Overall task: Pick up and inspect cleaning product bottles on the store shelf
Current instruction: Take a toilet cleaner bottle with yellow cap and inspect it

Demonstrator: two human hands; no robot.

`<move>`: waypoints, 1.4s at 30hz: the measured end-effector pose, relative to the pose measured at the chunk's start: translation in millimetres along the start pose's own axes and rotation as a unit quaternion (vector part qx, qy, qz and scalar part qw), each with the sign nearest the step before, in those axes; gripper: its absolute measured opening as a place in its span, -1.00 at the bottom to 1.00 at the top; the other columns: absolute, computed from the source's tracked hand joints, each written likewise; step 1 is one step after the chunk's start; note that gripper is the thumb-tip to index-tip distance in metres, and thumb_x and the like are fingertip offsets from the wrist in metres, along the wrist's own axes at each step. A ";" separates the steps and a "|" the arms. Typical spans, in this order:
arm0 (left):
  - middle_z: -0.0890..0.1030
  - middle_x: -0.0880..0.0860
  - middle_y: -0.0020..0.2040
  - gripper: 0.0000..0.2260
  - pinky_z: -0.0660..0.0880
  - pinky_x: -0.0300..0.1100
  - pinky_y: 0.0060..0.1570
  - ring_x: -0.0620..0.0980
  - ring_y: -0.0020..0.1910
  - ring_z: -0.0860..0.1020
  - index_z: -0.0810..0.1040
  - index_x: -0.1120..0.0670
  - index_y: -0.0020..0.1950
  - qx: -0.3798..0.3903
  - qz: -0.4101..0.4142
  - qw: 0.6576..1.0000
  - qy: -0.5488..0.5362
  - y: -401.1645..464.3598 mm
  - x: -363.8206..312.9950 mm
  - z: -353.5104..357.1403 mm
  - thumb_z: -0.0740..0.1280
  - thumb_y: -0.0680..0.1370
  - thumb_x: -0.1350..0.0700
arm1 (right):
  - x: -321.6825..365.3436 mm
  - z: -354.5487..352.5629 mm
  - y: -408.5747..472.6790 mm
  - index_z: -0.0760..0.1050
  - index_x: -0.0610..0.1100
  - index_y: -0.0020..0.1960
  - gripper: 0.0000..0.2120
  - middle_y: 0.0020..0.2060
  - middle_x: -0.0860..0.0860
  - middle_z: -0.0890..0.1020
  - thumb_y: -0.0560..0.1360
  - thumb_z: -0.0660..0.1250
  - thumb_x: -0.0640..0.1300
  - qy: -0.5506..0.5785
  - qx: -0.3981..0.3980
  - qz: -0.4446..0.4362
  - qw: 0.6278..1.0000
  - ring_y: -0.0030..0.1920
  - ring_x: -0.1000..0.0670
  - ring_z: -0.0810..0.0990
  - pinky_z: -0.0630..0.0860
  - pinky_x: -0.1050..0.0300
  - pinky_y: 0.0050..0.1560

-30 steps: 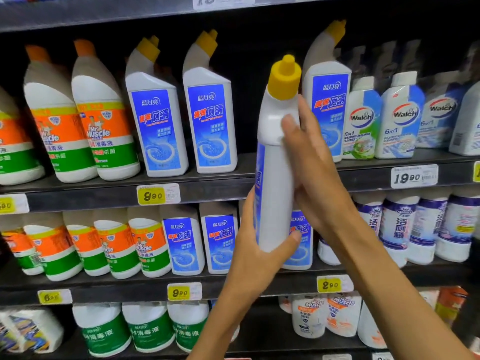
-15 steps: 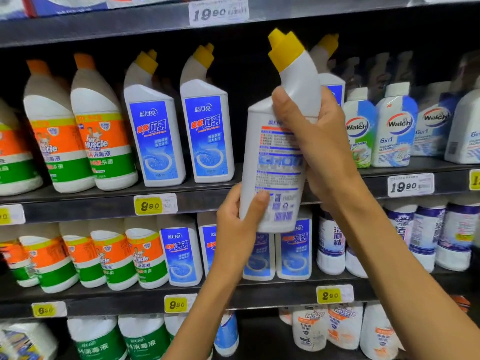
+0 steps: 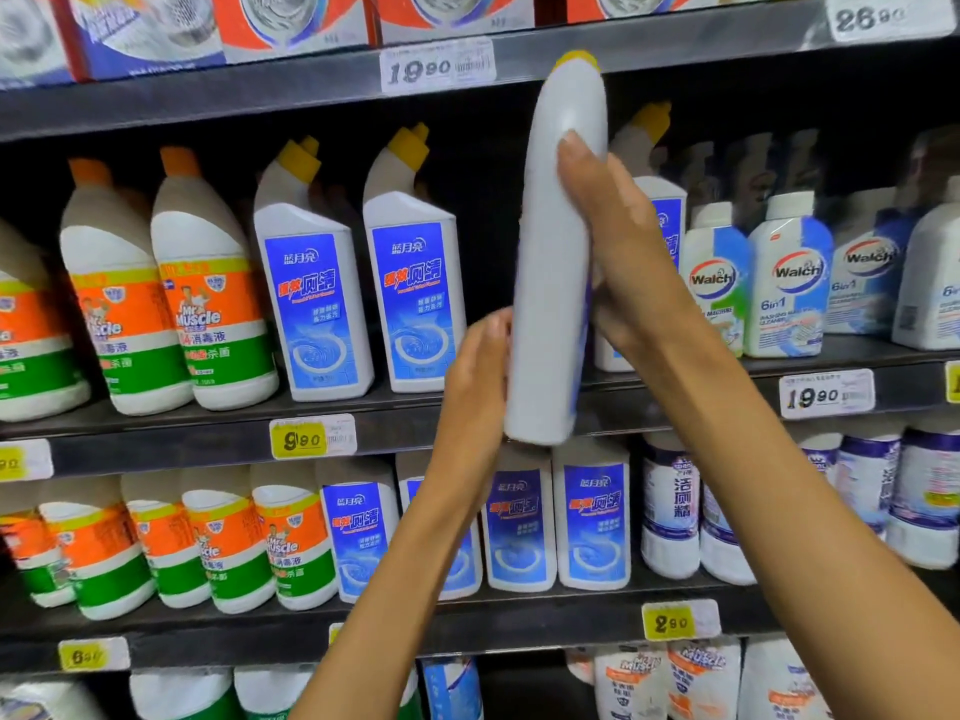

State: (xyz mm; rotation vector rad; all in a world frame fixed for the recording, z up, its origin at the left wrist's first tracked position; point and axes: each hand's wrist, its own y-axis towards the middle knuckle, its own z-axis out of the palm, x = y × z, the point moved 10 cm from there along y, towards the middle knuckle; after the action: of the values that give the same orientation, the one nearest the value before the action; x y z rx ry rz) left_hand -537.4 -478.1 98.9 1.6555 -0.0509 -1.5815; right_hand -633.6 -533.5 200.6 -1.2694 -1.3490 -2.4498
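Where held: up in front of the shelves, between both hands, off the shelf.
Bottle: white bottle, standing almost straight up, plain narrow side toward the camera, yellow cap on top, up by the top shelf edge.
Right hand: right hand on the right side of the bottle, from the middle up to the neck; thumb curled over the front near the top, other fingers hidden behind, so holding it tight.
Left hand: left hand on the left side, low down near the bottom; fingers bent against the bottle, tips hidden; cannot tell how firm the hold is.
Bottom of bottle: free, just below both hands, in front of the middle shelf edge.
Behind: blue-label bottles in a row, orange-and-green bottles to the left, Walch bottles to the right.
Tags: yellow price tag under the blue-label row, white price tag above.
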 end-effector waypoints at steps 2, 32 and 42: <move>0.65 -0.07 0.05 -0.70 0.56 -0.28 -0.03 -0.16 0.03 0.62 0.50 -0.05 0.18 -0.001 0.028 0.999 0.023 3.5 -10.9 -2.5 0.14 0.58 -0.16 | 4.8 -5.6 4.5 0.45 -0.15 0.14 -0.67 -0.21 0.04 0.62 0.48 0.39 0.01 -0.072 -0.045 -0.044 0.995 -0.23 0.13 0.62 0.56 0.21 -0.22; 0.47 0.10 0.34 -0.52 0.40 0.02 0.32 0.02 0.29 0.47 0.24 0.15 0.47 -0.081 0.024 0.981 0.173 42.0 27.1 -8.6 0.28 0.57 0.24 | -37.6 -25.7 31.9 0.35 -0.19 0.36 -0.62 0.22 -0.12 0.51 0.58 0.26 -0.12 -0.323 -0.121 -0.178 0.921 0.15 0.04 0.55 0.56 0.24 0.02; 0.28 0.10 0.48 -0.43 0.23 -0.15 0.39 0.04 0.44 0.28 0.11 0.17 0.52 -0.092 0.021 0.954 0.285 40.6 27.6 -1.5 0.28 0.57 0.29 | -34.4 -22.9 36.0 0.36 -0.20 0.35 -0.56 0.20 -0.12 0.52 0.54 0.33 -0.07 -0.403 -0.113 -0.190 0.888 0.10 0.12 0.52 0.42 0.52 -0.08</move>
State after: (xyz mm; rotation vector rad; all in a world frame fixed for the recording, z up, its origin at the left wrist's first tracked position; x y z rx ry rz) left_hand -510.5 -519.2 99.4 1.8817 0.3482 -0.9918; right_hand -610.3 -582.8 194.8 -2.4924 -1.6055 -2.4471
